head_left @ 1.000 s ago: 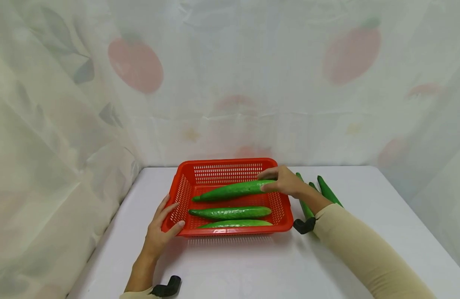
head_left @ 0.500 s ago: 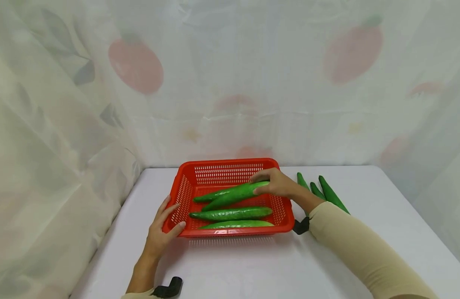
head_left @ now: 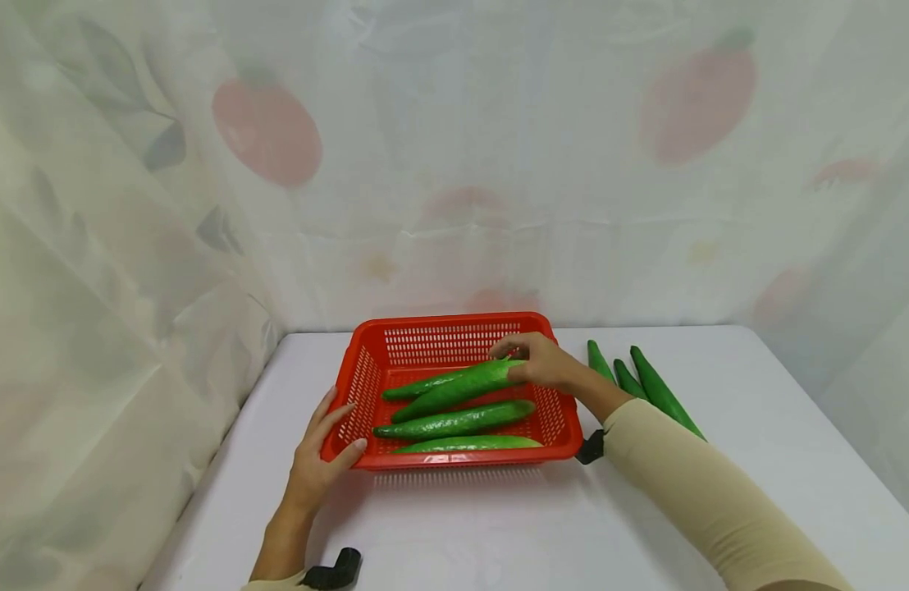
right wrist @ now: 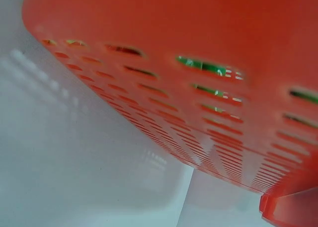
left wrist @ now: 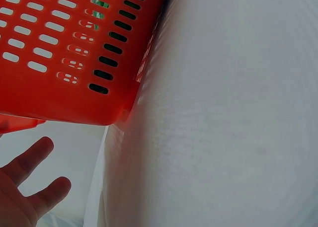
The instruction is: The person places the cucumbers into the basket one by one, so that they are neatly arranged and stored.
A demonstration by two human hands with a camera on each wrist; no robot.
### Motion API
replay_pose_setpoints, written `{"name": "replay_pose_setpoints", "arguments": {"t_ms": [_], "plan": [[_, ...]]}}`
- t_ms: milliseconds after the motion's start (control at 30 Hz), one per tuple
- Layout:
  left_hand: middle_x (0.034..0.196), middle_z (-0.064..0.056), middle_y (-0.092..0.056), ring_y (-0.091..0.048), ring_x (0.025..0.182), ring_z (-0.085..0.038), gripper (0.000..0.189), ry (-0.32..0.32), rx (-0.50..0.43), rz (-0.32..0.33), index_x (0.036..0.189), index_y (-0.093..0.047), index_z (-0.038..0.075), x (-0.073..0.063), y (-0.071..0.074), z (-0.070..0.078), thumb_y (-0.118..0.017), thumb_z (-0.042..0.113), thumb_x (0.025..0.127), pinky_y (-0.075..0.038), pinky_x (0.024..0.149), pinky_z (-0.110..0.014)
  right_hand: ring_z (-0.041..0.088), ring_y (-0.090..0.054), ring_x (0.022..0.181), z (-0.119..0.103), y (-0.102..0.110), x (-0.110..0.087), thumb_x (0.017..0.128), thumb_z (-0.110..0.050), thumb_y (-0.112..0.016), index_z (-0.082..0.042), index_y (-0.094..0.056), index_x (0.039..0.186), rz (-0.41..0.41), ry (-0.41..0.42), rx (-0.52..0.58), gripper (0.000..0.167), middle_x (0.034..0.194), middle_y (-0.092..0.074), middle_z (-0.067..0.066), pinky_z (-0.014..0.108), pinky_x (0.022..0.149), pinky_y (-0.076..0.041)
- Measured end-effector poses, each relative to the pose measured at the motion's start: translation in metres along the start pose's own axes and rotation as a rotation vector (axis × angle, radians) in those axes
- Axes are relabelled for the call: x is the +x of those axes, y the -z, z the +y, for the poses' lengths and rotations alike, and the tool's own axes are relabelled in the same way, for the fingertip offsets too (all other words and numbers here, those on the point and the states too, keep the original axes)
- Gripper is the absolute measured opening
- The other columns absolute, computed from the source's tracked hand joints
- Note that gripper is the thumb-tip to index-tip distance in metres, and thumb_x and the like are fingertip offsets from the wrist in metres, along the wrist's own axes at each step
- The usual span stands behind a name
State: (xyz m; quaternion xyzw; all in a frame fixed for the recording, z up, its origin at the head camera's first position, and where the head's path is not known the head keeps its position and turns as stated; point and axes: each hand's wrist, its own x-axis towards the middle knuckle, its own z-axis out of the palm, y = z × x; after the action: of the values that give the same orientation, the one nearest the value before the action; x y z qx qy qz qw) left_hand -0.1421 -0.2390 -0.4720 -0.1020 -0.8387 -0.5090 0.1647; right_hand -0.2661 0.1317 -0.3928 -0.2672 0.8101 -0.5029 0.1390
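Observation:
In the head view my right hand [head_left: 539,361] is over the right half of a red plastic basket [head_left: 465,458], its fingers and thumb around the pale end of a green cucumber [head_left: 450,392]. That cucumber slants down to the left. Behind it lies a second cucumber [head_left: 406,390], partly covered. In front are a third cucumber [head_left: 454,420] and one along the front wall [head_left: 469,444]. At the basket's left front corner my left hand [head_left: 314,464] rests on the rim, fingers spread and fairly straight. The left wrist view shows two fingers [left wrist: 37,157] below the basket [left wrist: 59,98].
Three more cucumbers [head_left: 661,390] lie on the white table [head_left: 491,525] to the right of the basket, partly hidden by my right arm. Patterned plastic sheeting [head_left: 454,205] stands behind the table and along its sides.
My right hand has brought its cucumber left and forward, uncovering the one behind. The right end of the cucumber in front has shifted back. The left hand has barely moved.

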Motion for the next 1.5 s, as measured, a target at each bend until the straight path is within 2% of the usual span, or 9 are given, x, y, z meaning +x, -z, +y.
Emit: {"name": "replay_pose_setpoints", "arguments": {"t_ms": [167, 333, 700, 833, 967, 1300, 1500], "plan": [[0.156, -0.006, -0.025, -0.025, 0.139, -0.030, 0.053, -0.014, 0.000, -0.004, 0.133, -0.056, 0.004, 0.001, 0.000, 0.000, -0.072, 0.010, 0.083, -0.031, 0.095, -0.012, 0.028, -0.062, 0.084, 0.005, -0.003, 0.003, 0.083, 0.006, -0.062, -0.002, -0.064, 0.117, -0.039, 0.004, 0.053, 0.035, 0.114, -0.060, 0.018, 0.048, 0.070, -0.055], [0.156, -0.009, -0.024, -0.024, 0.139, -0.033, 0.054, -0.012, -0.018, -0.003, 0.133, -0.056, 0.003, 0.001, 0.000, -0.002, -0.072, 0.008, 0.082, -0.031, 0.095, -0.011, 0.032, -0.061, 0.094, 0.006, -0.004, 0.003, 0.085, 0.007, -0.062, -0.006, -0.063, 0.122, -0.047, -0.030, 0.071, 0.039, 0.120, -0.056, 0.022, 0.053, 0.071, -0.053], [0.156, -0.002, -0.025, -0.025, 0.139, -0.026, 0.051, -0.025, -0.025, -0.006, 0.132, -0.057, 0.006, 0.001, 0.000, 0.002, -0.072, 0.014, 0.084, -0.033, 0.096, -0.014, 0.036, -0.057, 0.106, 0.004, -0.008, 0.003, 0.084, 0.000, -0.067, -0.008, -0.059, 0.129, -0.108, -0.088, 0.008, 0.046, 0.126, -0.054, 0.022, 0.039, 0.073, -0.055], [0.155, 0.000, -0.026, -0.024, 0.139, -0.022, 0.051, -0.012, -0.024, 0.004, 0.132, -0.058, 0.006, 0.002, -0.001, 0.000, -0.072, 0.015, 0.084, -0.031, 0.097, -0.014, 0.044, -0.053, 0.113, 0.005, -0.007, 0.003, 0.085, 0.002, -0.066, -0.004, -0.057, 0.131, -0.122, -0.093, 0.018, 0.047, 0.129, -0.052, 0.024, 0.042, 0.076, -0.054], [0.155, 0.000, -0.027, -0.024, 0.139, -0.022, 0.050, -0.005, -0.011, 0.011, 0.131, -0.059, 0.007, 0.002, -0.002, -0.001, -0.072, 0.016, 0.083, -0.029, 0.098, -0.013, 0.048, -0.050, 0.115, 0.006, -0.006, 0.002, 0.086, 0.001, -0.066, -0.005, -0.057, 0.130, -0.130, -0.079, 0.066, 0.045, 0.130, -0.051, 0.026, 0.048, 0.075, -0.054], [0.155, 0.000, -0.027, -0.025, 0.139, -0.021, 0.051, -0.001, -0.003, 0.005, 0.131, -0.058, 0.006, 0.002, -0.003, 0.002, -0.072, 0.017, 0.084, -0.030, 0.096, -0.013, 0.048, -0.050, 0.115, 0.005, -0.003, -0.009, 0.087, -0.004, -0.068, -0.011, -0.053, 0.136, -0.094, -0.066, 0.219, 0.051, 0.129, -0.052, 0.019, 0.052, 0.077, -0.052], [0.155, -0.001, -0.027, -0.024, 0.139, -0.022, 0.051, -0.004, 0.000, 0.008, 0.131, -0.058, 0.006, 0.002, -0.003, 0.001, -0.072, 0.017, 0.084, -0.029, 0.097, -0.013, 0.047, -0.050, 0.116, 0.002, 0.000, -0.018, 0.089, -0.003, -0.067, -0.011, -0.048, 0.140, -0.079, -0.024, 0.279, 0.055, 0.131, -0.051, 0.022, 0.056, 0.079, -0.050]]}}
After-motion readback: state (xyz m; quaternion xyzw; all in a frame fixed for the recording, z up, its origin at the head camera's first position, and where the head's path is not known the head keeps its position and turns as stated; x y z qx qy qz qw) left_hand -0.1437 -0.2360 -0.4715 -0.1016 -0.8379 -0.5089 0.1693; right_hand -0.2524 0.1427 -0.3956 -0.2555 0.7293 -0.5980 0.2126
